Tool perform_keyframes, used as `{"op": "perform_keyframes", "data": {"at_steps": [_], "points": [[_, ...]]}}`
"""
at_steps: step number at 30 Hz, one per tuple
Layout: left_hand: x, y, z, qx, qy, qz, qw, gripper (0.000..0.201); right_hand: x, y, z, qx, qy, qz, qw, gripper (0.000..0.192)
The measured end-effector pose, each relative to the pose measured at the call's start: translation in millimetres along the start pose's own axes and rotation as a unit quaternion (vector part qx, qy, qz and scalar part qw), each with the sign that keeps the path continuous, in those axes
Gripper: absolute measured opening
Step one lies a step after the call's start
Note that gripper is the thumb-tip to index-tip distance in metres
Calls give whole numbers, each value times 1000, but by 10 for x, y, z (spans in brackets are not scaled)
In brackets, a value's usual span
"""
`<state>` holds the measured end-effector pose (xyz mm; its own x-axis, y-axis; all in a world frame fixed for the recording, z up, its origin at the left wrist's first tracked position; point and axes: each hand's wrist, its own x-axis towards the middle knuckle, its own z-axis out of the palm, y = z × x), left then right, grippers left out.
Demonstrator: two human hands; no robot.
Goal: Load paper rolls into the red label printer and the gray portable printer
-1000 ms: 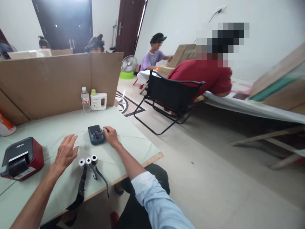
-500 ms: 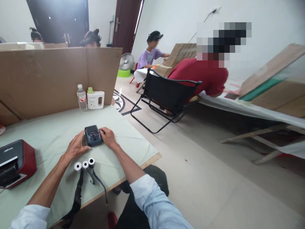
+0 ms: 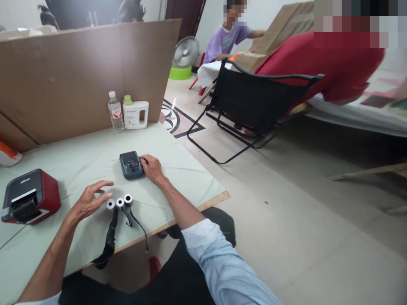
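Where hands rest: three paper rolls (image 3: 119, 202).

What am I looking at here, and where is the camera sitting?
The camera sits on a person's head, looking down at their own two bare hands; no robot is involved. The right hand rests against a small dark blue device on the green-covered table. The left hand hovers, fingers spread, beside three small paper rolls, holding nothing. A black strap trails over the table edge. A red printer, a water bottle and a white jug stand nearby. Other people work behind.
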<state>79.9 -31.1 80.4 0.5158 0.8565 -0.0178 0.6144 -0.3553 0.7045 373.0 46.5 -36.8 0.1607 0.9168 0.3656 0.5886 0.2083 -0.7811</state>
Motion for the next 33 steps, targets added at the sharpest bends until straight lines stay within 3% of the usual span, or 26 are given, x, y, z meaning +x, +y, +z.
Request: {"op": "perform_keyframes", "data": {"at_steps": [8, 22, 33], "points": [[-407, -57, 109, -87, -33, -31, 995, 40, -35, 26, 3, 8, 8, -2, 1000, 31], [-365, 40, 248, -49, -12, -22, 998, 38, -64, 97, 37, 41, 39, -22, 998, 30], [-400, 81, 218, -21, -10, -22, 999, 35, -56, 75, 35, 35, 39, -16, 999, 28]]}}
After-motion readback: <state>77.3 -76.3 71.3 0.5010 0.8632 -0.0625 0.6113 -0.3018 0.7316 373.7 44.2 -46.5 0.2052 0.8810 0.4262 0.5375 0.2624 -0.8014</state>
